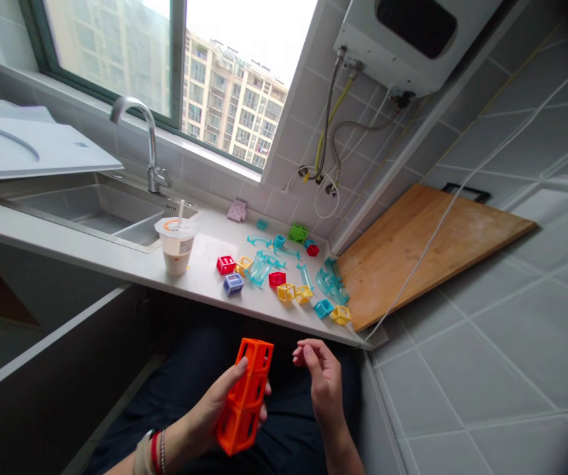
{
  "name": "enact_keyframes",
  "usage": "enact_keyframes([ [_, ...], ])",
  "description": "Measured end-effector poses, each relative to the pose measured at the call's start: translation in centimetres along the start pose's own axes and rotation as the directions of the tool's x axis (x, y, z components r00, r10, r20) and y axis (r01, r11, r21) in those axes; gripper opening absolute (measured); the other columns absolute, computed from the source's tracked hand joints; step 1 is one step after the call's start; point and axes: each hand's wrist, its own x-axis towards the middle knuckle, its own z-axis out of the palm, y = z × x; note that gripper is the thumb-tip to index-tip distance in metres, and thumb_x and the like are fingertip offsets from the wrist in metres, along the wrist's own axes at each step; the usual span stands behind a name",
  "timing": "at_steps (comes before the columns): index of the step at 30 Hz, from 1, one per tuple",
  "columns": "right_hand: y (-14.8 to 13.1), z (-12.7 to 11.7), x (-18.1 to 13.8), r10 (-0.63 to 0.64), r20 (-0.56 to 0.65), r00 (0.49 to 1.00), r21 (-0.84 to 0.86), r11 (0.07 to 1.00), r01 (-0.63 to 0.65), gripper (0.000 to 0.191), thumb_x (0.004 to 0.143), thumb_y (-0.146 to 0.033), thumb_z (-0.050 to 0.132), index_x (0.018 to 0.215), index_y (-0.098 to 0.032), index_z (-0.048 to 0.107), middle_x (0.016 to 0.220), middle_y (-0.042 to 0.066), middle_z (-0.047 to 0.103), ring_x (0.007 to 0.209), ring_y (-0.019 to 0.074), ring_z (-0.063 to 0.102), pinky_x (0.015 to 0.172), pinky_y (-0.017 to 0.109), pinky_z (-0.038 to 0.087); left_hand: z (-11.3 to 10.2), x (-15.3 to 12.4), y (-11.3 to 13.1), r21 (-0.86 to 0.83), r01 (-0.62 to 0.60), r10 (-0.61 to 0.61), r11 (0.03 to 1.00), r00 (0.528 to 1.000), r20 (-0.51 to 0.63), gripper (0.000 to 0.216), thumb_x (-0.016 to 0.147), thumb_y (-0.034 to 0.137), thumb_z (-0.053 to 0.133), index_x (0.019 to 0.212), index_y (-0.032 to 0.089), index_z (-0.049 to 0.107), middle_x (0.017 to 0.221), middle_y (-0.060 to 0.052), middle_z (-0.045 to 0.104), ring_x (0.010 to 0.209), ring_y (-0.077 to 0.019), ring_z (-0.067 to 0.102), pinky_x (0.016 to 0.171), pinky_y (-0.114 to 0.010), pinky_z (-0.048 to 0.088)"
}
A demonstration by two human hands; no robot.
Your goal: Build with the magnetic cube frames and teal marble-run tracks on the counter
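My left hand (pixel 224 392) is wrapped round an orange stack of open-framed toy blocks (pixel 247 396), held tilted above my lap with the thumb along its side. To the right of the stack, apart from it, my right hand (pixel 320 376) is loosely closed, fingers curled in towards the thumb, and nothing shows in it. On the counter beyond lie similar frame blocks: a red block (pixel 277 280), a yellow block (pixel 286 293), a purple block (pixel 233 284), a blue block (pixel 323 308) and a green block (pixel 298 232). Clear teal curved pieces (pixel 260 267) lie among them.
A lidded drink cup (pixel 175 247) with a straw stands on the counter (pixel 204 290) beside the sink (pixel 100 204). A wooden board (pixel 432 244) leans on the right wall, a white cable (pixel 432 254) crossing it. An open cabinet door (pixel 56 356) juts out at the left.
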Motion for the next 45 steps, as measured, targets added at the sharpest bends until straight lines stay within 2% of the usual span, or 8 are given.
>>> enact_keyframes([
  [2,-0.5,1.1,-0.7,-0.046,0.090,0.995,-0.121,0.991,0.057,0.025,0.092,-0.042,0.071,0.109,-0.024,0.076,0.105,0.007,0.073,0.092,0.0216,0.068,0.080,0.032,0.056,0.5,0.0,0.4,0.075,-0.105,0.109,0.992,0.993,-0.051,0.068,0.082,0.076,0.064,0.104,0.013,0.069,0.076,-0.012,0.076,0.063,-0.0224,0.070,0.062,-0.031,0.054],
  [6,-1.1,2.9,-1.7,-0.036,0.221,0.975,-0.163,0.984,0.073,0.051,0.089,-0.036,0.076,0.138,-0.032,0.065,0.142,0.008,0.063,0.124,0.0283,0.061,0.100,0.040,0.053,0.9,0.0,1.2,0.237,-0.292,0.315,0.927,0.947,-0.067,0.058,0.081,0.056,0.081,0.118,0.015,0.064,0.088,-0.009,0.075,0.075,-0.0222,0.070,0.066,-0.029,0.052],
  [11,-0.6,3.4,-1.8,0.087,0.283,0.955,-0.045,0.996,-0.078,0.058,0.089,-0.041,0.077,0.143,-0.028,0.061,0.135,0.011,0.069,0.123,0.0311,0.065,0.103,0.046,0.054,0.0,0.1,1.4,0.363,-0.379,0.400,0.851,0.916,0.018,0.051,0.081,0.045,0.084,0.117,0.013,0.067,0.096,-0.008,0.073,0.084,-0.0218,0.065,0.074,-0.028,0.048],
  [15,-0.5,3.1,-1.9,0.088,0.278,0.956,-0.014,0.996,-0.088,0.053,0.087,-0.041,0.080,0.136,-0.026,0.067,0.127,0.011,0.073,0.112,0.0305,0.070,0.096,0.044,0.058,0.1,0.0,1.4,0.393,-0.411,0.424,0.822,0.904,0.058,0.053,0.078,0.044,0.086,0.117,0.013,0.068,0.100,-0.008,0.072,0.091,-0.0247,0.064,0.080,-0.031,0.048],
  [23,-0.8,2.6,-1.6,0.091,0.272,0.958,0.014,0.995,-0.098,0.052,0.083,-0.040,0.083,0.131,-0.024,0.071,0.117,0.011,0.077,0.100,0.0278,0.074,0.088,0.041,0.061,0.7,0.0,1.9,0.399,-0.360,0.363,0.843,0.929,0.073,0.054,0.080,0.047,0.085,0.117,0.012,0.070,0.094,-0.008,0.073,0.083,-0.0219,0.063,0.075,-0.029,0.046],
  [33,-1.3,2.1,-1.3,0.039,0.292,0.956,-0.030,0.999,-0.031,0.052,0.084,-0.040,0.082,0.133,-0.026,0.069,0.124,0.010,0.074,0.109,0.0308,0.071,0.096,0.045,0.058,1.1,0.3,2.7,0.411,-0.374,0.355,0.831,0.926,0.125,0.048,0.082,0.045,0.083,0.114,0.012,0.073,0.092,-0.008,0.075,0.083,-0.0223,0.065,0.074,-0.029,0.047],
  [40,-3.5,0.7,1.3,-0.077,0.294,0.953,-0.055,0.994,0.097,0.051,0.085,-0.041,0.082,0.132,-0.027,0.069,0.125,0.009,0.072,0.104,0.0276,0.070,0.092,0.041,0.058,2.5,1.7,6.8,0.361,-0.285,0.206,0.888,0.948,0.242,0.063,0.077,0.060,0.082,0.115,0.011,0.070,0.093,-0.012,0.077,0.075,-0.0221,0.071,0.069,-0.029,0.053],
  [45,-7.0,-0.3,5.9,-0.140,0.365,0.920,-0.093,0.978,0.186,0.052,0.082,-0.039,0.083,0.132,-0.029,0.070,0.128,0.011,0.070,0.114,0.0308,0.067,0.096,0.043,0.057,3.7,3.3,11.0,0.366,-0.241,0.072,0.899,0.905,0.418,0.070,0.077,0.070,0.076,0.116,0.012,0.071,0.101,-0.016,0.077,0.081,-0.0263,0.073,0.074,-0.034,0.055],
])
